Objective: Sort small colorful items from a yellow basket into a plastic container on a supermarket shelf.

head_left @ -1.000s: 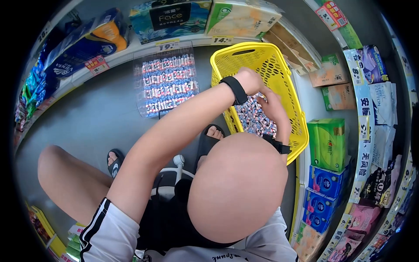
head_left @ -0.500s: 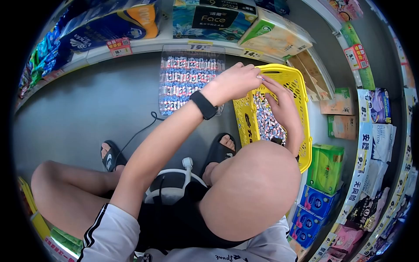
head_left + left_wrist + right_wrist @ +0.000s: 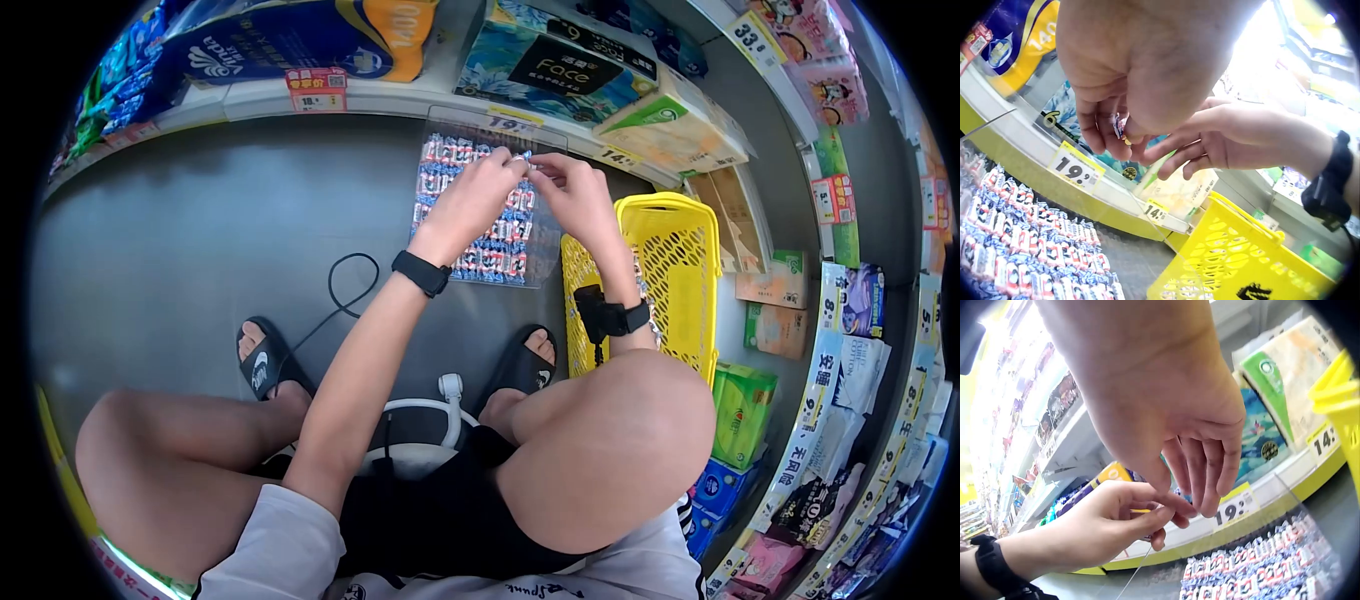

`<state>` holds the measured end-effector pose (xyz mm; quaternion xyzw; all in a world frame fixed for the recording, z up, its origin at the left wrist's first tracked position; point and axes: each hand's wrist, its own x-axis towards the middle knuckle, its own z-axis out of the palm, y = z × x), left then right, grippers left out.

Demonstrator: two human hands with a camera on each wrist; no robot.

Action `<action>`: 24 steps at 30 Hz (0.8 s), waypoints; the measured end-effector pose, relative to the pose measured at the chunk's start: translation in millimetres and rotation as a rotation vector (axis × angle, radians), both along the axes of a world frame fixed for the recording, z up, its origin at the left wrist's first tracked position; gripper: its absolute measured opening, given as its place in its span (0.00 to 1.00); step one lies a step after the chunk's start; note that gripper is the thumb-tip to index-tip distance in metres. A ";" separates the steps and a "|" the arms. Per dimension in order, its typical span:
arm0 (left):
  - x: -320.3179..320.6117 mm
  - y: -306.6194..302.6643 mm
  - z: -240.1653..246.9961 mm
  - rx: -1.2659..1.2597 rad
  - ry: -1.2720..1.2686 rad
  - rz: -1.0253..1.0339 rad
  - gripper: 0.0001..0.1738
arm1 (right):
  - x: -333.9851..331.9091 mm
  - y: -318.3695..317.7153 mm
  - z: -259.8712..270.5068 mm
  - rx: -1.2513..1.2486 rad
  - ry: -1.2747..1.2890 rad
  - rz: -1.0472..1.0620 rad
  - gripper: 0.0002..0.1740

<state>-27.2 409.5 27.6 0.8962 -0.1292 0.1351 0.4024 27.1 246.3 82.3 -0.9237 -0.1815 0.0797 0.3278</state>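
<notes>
My left hand (image 3: pixel 470 205) pinches a small wrapped candy (image 3: pixel 1120 128) between thumb and fingers. From the other side, my right hand (image 3: pixel 578 205) brings thumb and index finger together at the same candy; in the right wrist view its remaining fingers hang down, slightly bent. Both hands meet above a clear plastic box (image 3: pixel 545 262), where rows of wrapped candies (image 3: pixel 490 262) in blue, white and red lie lined up. To the right stands a yellow basket (image 3: pixel 690 275), its loose candies mostly hidden by my right forearm in the head view.
Tissue packs (image 3: pixel 585 65) sit on the low shelf behind the box, and more packs (image 3: pixel 745 415) line the right side. A black cable (image 3: pixel 345 285) loops on the floor near my sandalled feet. My knees flank a white stool (image 3: pixel 420 450).
Both hands have moved from over the yellow basket to above the candy box, staying together. The head view has swung, so the box and basket appear farther right and lower.
</notes>
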 end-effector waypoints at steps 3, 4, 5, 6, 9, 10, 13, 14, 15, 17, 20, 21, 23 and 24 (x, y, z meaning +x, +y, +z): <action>3.9 12.8 -20.5 -0.046 0.042 0.056 0.18 | 6.0 26.6 -18.8 0.061 0.064 -0.021 0.14; 3.1 12.9 -27.2 -0.073 0.079 0.080 0.17 | 6.4 28.0 -23.1 0.061 0.065 -0.022 0.14; 1.0 15.2 -38.2 -0.089 0.012 0.152 0.15 | 12.2 36.3 -30.5 0.057 0.094 -0.020 0.14; 1.9 17.9 -42.2 -0.092 0.018 0.158 0.15 | 15.0 40.5 -37.3 0.053 0.124 -0.030 0.14; 5.6 16.5 -53.3 -0.196 0.139 0.121 0.13 | 25.5 44.8 -63.4 0.143 0.212 -0.091 0.14; 5.9 13.2 -54.3 -0.196 0.139 0.121 0.13 | 29.5 43.0 -73.4 0.233 0.319 -0.174 0.14; 9.6 4.5 -63.8 -0.149 0.205 0.159 0.17 | 39.9 41.0 -100.8 0.242 0.337 -0.201 0.13; 8.9 1.8 -63.3 -0.149 0.205 0.158 0.17 | 41.4 39.2 -104.1 0.210 0.323 -0.209 0.12; 9.2 -0.5 -63.8 -0.158 0.243 0.164 0.18 | 42.9 38.2 -105.0 0.209 0.325 -0.209 0.12; 11.2 -1.6 -66.5 -0.168 0.284 0.168 0.19 | 46.7 35.0 -107.6 0.239 0.436 -0.214 0.12; 12.5 -3.8 -69.9 -0.144 0.324 0.115 0.22 | 54.1 29.7 -117.7 0.237 0.467 -0.232 0.11; 11.1 -6.4 -71.6 -0.115 0.317 0.120 0.24 | 57.8 28.2 -125.0 0.237 0.469 -0.233 0.11; 10.1 -12.4 -76.2 -0.084 0.312 0.125 0.26 | 65.9 26.3 -141.7 0.161 0.332 -0.247 0.11; 9.5 -16.2 -78.8 0.010 0.238 0.196 0.26 | 66.7 30.1 -140.3 0.164 0.334 -0.245 0.11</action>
